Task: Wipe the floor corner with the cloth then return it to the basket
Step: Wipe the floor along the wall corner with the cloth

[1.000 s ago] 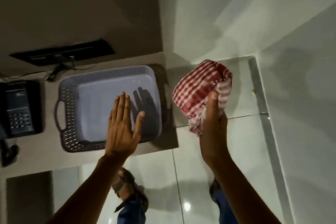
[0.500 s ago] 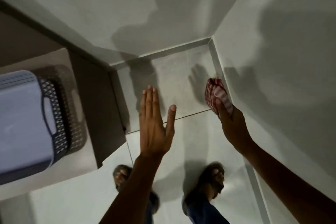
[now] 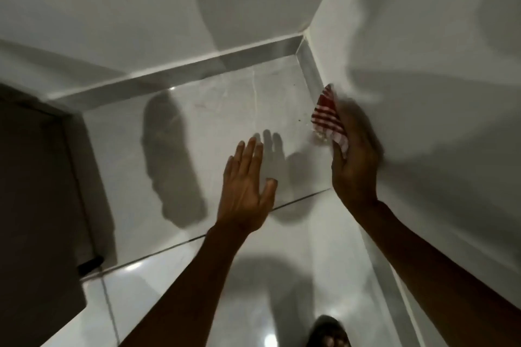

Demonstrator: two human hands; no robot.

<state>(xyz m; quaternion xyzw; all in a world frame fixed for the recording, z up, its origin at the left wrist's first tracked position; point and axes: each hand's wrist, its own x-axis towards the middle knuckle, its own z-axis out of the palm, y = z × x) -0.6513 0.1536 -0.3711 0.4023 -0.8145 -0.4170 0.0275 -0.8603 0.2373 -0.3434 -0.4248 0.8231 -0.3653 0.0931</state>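
Observation:
My right hand [image 3: 352,160] grips a bunched red-and-white checked cloth [image 3: 327,118] and holds it low against the right skirting, just short of the floor corner [image 3: 298,56]. The hand and cloth are blurred. My left hand [image 3: 248,186] hovers flat over the pale tiles to the left of it, fingers spread, holding nothing. The basket is out of view.
White walls meet at the corner, with a grey skirting strip [image 3: 197,67] along the back. A dark cabinet side [image 3: 36,191] stands at the left. Small specks [image 3: 299,120] lie on the tile near the cloth. My sandalled foot [image 3: 329,332] shows at the bottom edge.
The view has swung right and down from the basket toward the corner. My right hand has carried the cloth lower and closer to the skirting; the basket has left the frame.

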